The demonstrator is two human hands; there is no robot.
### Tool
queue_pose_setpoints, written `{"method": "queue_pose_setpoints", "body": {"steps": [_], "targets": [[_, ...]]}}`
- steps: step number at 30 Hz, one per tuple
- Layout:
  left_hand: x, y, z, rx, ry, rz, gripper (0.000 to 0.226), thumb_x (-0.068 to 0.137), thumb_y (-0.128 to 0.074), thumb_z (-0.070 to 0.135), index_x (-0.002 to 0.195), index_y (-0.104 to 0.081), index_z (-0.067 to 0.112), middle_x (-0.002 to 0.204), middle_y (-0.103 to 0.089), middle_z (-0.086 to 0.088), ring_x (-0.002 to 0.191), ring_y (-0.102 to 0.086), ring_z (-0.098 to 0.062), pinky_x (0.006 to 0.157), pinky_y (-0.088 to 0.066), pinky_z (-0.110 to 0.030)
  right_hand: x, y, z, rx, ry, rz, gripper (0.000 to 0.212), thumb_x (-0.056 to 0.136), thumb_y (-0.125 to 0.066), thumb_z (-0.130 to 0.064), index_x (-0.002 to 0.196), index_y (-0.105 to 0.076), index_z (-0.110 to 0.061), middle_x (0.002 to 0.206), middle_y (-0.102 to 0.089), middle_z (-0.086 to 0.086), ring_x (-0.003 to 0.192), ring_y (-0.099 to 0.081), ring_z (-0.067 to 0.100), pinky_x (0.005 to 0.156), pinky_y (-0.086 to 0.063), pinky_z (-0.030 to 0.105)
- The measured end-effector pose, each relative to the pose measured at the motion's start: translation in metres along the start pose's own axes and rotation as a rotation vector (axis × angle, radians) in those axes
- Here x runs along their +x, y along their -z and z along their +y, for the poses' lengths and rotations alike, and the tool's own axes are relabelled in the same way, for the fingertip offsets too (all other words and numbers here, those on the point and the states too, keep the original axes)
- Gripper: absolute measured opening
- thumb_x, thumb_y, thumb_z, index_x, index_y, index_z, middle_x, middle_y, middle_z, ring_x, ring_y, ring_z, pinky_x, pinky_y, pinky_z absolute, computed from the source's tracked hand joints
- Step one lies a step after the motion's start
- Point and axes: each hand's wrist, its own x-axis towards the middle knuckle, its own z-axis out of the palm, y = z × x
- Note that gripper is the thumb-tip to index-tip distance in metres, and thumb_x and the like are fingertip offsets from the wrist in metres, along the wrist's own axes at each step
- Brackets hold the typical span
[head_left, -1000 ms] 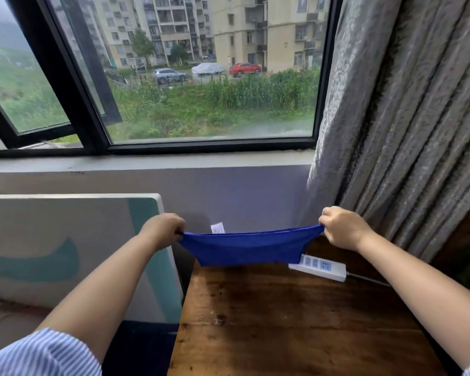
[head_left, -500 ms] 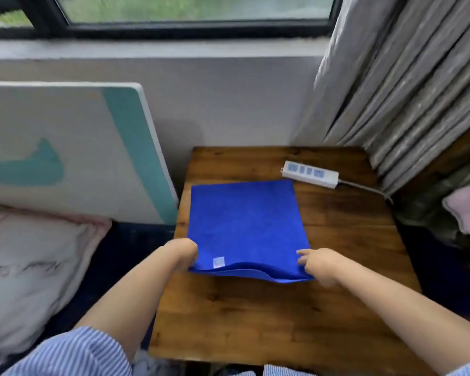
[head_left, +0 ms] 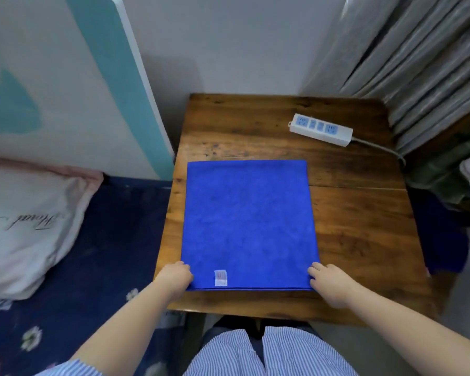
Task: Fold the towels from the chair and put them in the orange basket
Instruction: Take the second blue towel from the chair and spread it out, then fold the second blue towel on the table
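Both hands pinch the near corners of the blue towel (head_left: 248,223), the left hand (head_left: 176,276) at one corner and the right hand (head_left: 328,280) at the other, likely to line up the edges so the fold stays neat. It lies flat and doubled on the brown wooden table (head_left: 364,240). A white power strip (head_left: 320,129) sits at the far side, grey curtains (head_left: 423,63) hang to the right, and a pillow (head_left: 25,226) lies on the left.

White power strip (head_left: 320,129) on wooden table (head_left: 364,226); pillow (head_left: 25,226) at left
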Motion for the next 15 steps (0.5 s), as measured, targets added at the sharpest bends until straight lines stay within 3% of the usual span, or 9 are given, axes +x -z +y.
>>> {"method": "queue_pose_setpoints", "body": {"steps": [2, 3, 5, 8, 9, 11, 12, 13, 15], "targets": [[0.003, -0.011, 0.005, -0.037, 0.007, 0.045, 0.033, 0.095, -0.036, 0.006, 0.125, -0.049, 0.005, 0.130, -0.046, -0.014, 0.121, -0.042, -0.029, 0.093, -0.041, -0.036, -0.003, -0.007, -0.004, 0.056, 0.006, 0.094, 0.030, 0.042, -0.084, -0.028, 0.065, -0.071, -0.016, 0.080, -0.063, 0.005, 0.079, -0.064, 0.020, 0.046, -0.042, 0.027], [0.004, -0.015, 0.006, -0.055, 0.027, 0.054, 0.032, 0.095, -0.037, 0.006, 0.125, -0.048, 0.006, 0.130, -0.045, -0.013, 0.122, -0.042, -0.029, 0.093, -0.041, -0.035, -0.001, -0.016, -0.006, 0.103, -0.029, 0.087, 0.037, 0.019, -0.086, -0.029, 0.047, -0.065, -0.017, 0.063, -0.060, -0.001, 0.061, -0.064, 0.015, 0.035, -0.037, 0.022], [0.009, -0.025, 0.008, -0.100, 0.052, 0.068, 0.032, 0.094, -0.040, 0.007, 0.125, -0.047, 0.008, 0.130, -0.043, -0.011, 0.122, -0.041, -0.028, 0.092, -0.040, -0.034, 0.004, -0.031, -0.007, 0.157, -0.108, 0.138, 0.041, 0.006, -0.084, -0.026, 0.036, -0.058, -0.016, 0.053, -0.056, -0.004, 0.050, -0.060, 0.012, 0.029, -0.032, 0.019], [0.010, -0.032, 0.009, -0.175, 0.061, 0.107, 0.032, 0.093, -0.041, 0.010, 0.124, -0.048, 0.010, 0.128, -0.042, -0.009, 0.119, -0.041, -0.025, 0.090, -0.041, -0.032, 0.003, -0.034, -0.009, 0.173, -0.158, 0.184, 0.040, 0.011, -0.084, -0.025, 0.039, -0.056, -0.016, 0.054, -0.055, -0.005, 0.051, -0.060, 0.012, 0.032, -0.028, 0.019], [0.011, -0.034, 0.007, -0.210, 0.060, 0.111, 0.030, 0.093, -0.041, 0.010, 0.121, -0.049, 0.010, 0.126, -0.043, -0.007, 0.118, -0.041, -0.024, 0.089, -0.041, -0.031, 0.001, -0.030, -0.010, 0.177, -0.154, 0.198, 0.037, 0.021, -0.084, -0.027, 0.044, -0.058, -0.015, 0.060, -0.057, -0.003, 0.056, -0.061, 0.013, 0.035, -0.030, 0.021], [0.010, -0.034, 0.002, -0.298, 0.045, 0.064, 0.018, 0.091, -0.041, 0.008, 0.104, -0.052, 0.011, 0.112, -0.045, -0.007, 0.104, -0.043, -0.021, 0.082, -0.041, -0.030, -0.005, -0.020, -0.008, 0.286, -0.157, 0.148, 0.017, 0.062, -0.070, -0.023, 0.072, -0.062, -0.011, 0.089, -0.061, 0.006, 0.085, -0.062, 0.021, 0.055, -0.038, 0.026], [0.009, -0.033, -0.002, -0.331, 0.025, 0.008, 0.011, 0.089, -0.042, 0.007, 0.093, -0.050, 0.013, 0.103, -0.044, -0.007, 0.094, -0.042, -0.020, 0.075, -0.040, -0.028, -0.005, -0.018, -0.008, 0.337, -0.171, 0.044, 0.009, 0.075, -0.056, -0.019, 0.079, -0.058, -0.011, 0.100, -0.059, 0.009, 0.097, -0.057, 0.025, 0.063, -0.035, 0.027], [0.009, -0.032, -0.005, -0.352, -0.003, -0.058, 0.007, 0.087, -0.044, 0.006, 0.087, -0.047, 0.013, 0.098, -0.043, -0.006, 0.087, -0.040, -0.019, 0.065, -0.038, -0.026, -0.005, -0.012, -0.008, 0.393, -0.163, -0.082, 0.006, 0.080, -0.048, -0.016, 0.077, -0.052, -0.013, 0.099, -0.059, 0.008, 0.099, -0.055, 0.027, 0.063, -0.032, 0.027], [0.007, -0.030, -0.010, -0.383, -0.055, -0.207, 0.008, 0.085, -0.049, 0.007, 0.080, -0.046, 0.011, 0.089, -0.045, -0.004, 0.078, -0.040, -0.019, 0.053, -0.029, -0.019, -0.005, -0.003, -0.009, 0.528, -0.137, -0.296, 0.014, 0.079, -0.046, -0.012, 0.065, -0.044, -0.015, 0.071, -0.051, 0.001, 0.080, -0.050, 0.024, 0.054, -0.028, 0.028]]}}
